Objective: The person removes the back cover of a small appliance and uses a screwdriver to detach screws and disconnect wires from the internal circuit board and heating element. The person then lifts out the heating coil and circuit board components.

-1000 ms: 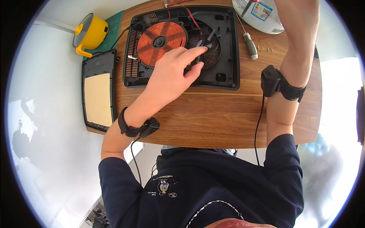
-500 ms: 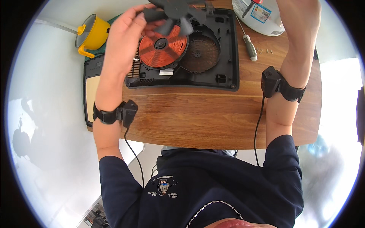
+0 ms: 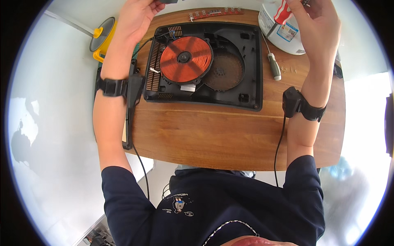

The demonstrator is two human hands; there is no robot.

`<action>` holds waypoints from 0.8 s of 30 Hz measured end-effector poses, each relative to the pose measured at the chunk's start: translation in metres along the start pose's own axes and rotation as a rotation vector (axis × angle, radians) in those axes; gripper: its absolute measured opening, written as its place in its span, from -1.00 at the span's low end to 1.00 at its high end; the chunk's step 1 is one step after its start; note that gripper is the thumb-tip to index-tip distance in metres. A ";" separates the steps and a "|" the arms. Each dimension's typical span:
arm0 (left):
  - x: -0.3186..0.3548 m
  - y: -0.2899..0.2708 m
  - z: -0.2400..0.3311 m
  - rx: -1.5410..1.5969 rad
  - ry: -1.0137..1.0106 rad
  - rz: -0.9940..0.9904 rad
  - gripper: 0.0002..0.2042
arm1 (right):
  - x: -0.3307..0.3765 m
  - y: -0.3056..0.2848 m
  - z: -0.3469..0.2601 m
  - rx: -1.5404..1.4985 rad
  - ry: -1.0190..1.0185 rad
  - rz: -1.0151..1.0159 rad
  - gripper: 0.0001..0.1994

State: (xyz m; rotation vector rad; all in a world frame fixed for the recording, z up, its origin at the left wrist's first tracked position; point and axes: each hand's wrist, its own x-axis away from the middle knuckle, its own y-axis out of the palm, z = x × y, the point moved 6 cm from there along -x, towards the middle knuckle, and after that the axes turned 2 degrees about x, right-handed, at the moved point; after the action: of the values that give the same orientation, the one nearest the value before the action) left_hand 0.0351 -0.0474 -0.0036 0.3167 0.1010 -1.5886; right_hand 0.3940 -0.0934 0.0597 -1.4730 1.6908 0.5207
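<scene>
At the top edge, my left hand (image 3: 137, 16) has its fingers closed on a black fan (image 3: 169, 1); only a sliver of the fan shows, the rest lies outside the picture. My right hand (image 3: 316, 18), at the upper right, is curled round the red-and-white handle of a screwdriver (image 3: 282, 14), whose shaft points down and to the left. Between the hands lies an opened black induction cooker base (image 3: 184, 99). A round copper coil (image 3: 184, 69) sits in it, and to the coil's right is a round recess with a grille (image 3: 223, 73).
A grey-handled screwdriver (image 3: 274, 67) and several small screws (image 3: 289, 69) lie right of the base. Behind stand a white bucket (image 3: 293, 45) and a narrow red circuit board (image 3: 215, 13). A yellow pot (image 3: 102, 39) and a black-framed panel (image 3: 128, 137) are at the left.
My left hand has carried the fan up and away from the coil, almost out of the picture. The view has tilted so that the table sits lower, and more of my right hand shows.
</scene>
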 end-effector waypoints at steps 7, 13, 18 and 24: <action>-0.056 -0.096 -0.056 -0.055 -0.162 0.017 -0.80 | -0.016 0.037 0.007 -0.006 0.045 0.003 -0.51; -0.082 -0.167 -0.112 -0.320 -0.346 0.046 -0.72 | -0.016 0.081 0.018 0.074 0.085 -0.029 -0.53; -0.098 -0.219 -0.140 -0.397 -0.455 0.127 -0.74 | -0.019 0.108 0.047 0.050 0.122 -0.109 -0.56; -0.102 -0.244 -0.153 -0.459 -0.551 0.151 -0.76 | -0.017 0.134 0.041 0.054 0.150 -0.088 -0.53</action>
State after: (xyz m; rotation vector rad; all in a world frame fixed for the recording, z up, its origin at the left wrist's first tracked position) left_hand -0.1836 0.1026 -0.1544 -0.4617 0.0120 -1.4046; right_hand 0.2789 -0.0214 0.0229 -1.5722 1.7319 0.3215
